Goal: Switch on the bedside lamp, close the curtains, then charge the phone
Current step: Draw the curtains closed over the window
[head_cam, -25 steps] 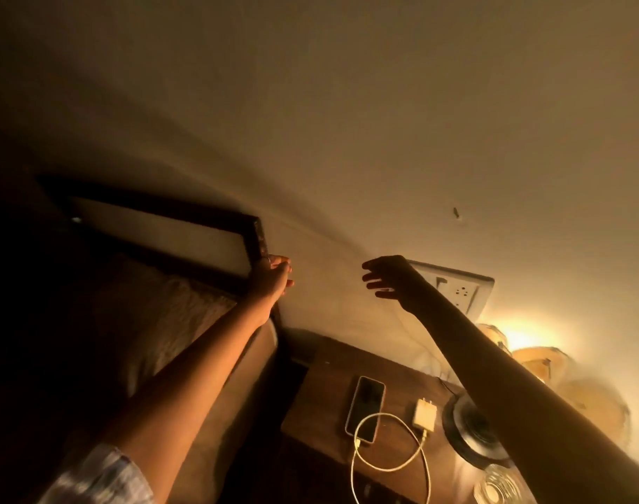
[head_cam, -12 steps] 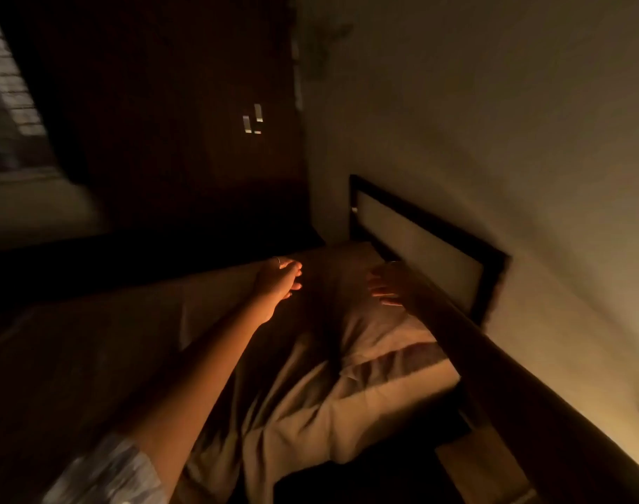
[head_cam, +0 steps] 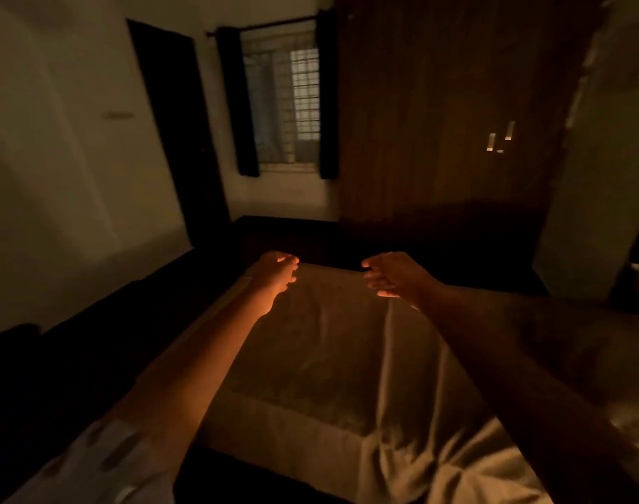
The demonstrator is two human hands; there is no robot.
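Across the dim room a barred window (head_cam: 292, 103) shows between two dark curtains, the left curtain (head_cam: 237, 103) and the right curtain (head_cam: 327, 100), both drawn back to the sides. My left hand (head_cam: 276, 272) and my right hand (head_cam: 390, 274) are stretched out in front of me over the bed, far from the window. Both hold nothing, with the fingers loosely curled and apart. Warm light falls on my arms from behind. The lamp, phone and charger are out of view.
A bed with a beige sheet (head_cam: 340, 358) fills the space below my arms. A dark doorway (head_cam: 180, 132) stands left of the window. A tall wooden wardrobe (head_cam: 449, 110) with pale handles rises at the right. Dark floor lies left of the bed.
The view has swung from the bedside table and lit lamp, past the headboard and pillow, to the window across the room. Both hands stay outstretched and hold nothing.
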